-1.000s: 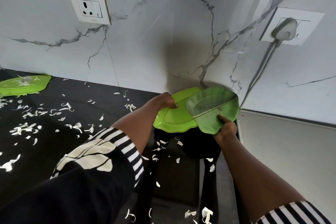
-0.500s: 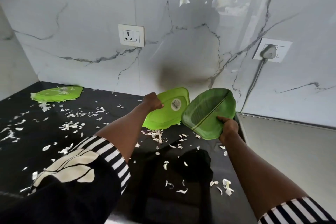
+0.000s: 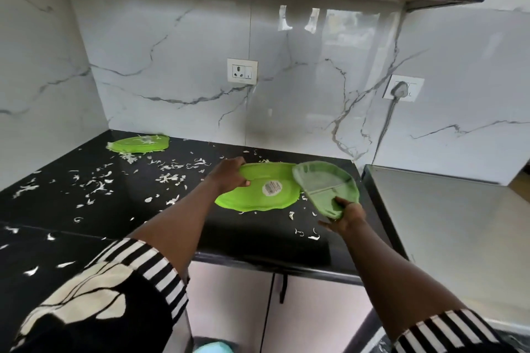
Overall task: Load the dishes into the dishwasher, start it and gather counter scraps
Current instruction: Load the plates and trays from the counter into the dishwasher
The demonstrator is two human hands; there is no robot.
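Green plate [image 3: 252, 200] is gripped at 9 o'clock by the left hand [image 3: 229, 174]. Right hand [image 3: 347, 216] holds a leaf dish [image 3: 324, 186].

Both arms stretch forward, bare from the striped sleeves [image 3: 149, 264] to the wrists. The left hand [image 3: 229, 174] grips the left rim of the bright green plate [image 3: 258, 198], fingers curled round the edge. The right hand [image 3: 345, 216], just right of that plate and nearer the person, pinches the near edge of a darker green dish [image 3: 327, 186], thumb on top
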